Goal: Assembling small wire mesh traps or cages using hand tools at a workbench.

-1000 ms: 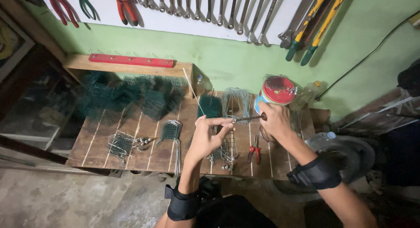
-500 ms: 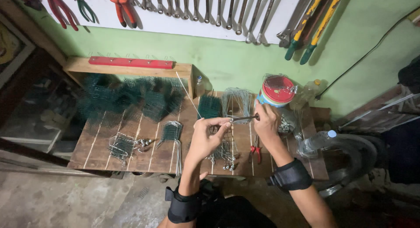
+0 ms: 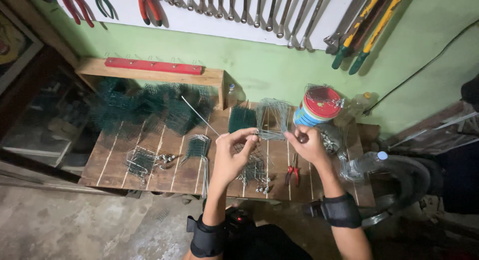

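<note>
Hands [image 3: 272, 150] apparently pinching wire frame [image 3: 272, 118] between.

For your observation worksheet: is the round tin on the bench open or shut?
Shut: the red lid sits flat on the round tin.

Low wooden plank bench [image 3: 164, 173] against a green wall.
On it lie dark green wire mesh bundles [image 3: 144, 108], bent wire pieces [image 3: 142, 160], red-handled pliers [image 3: 293, 171], a red-lidded tin [image 3: 318, 108] and a clear plastic bottle [image 3: 364, 164].
</note>
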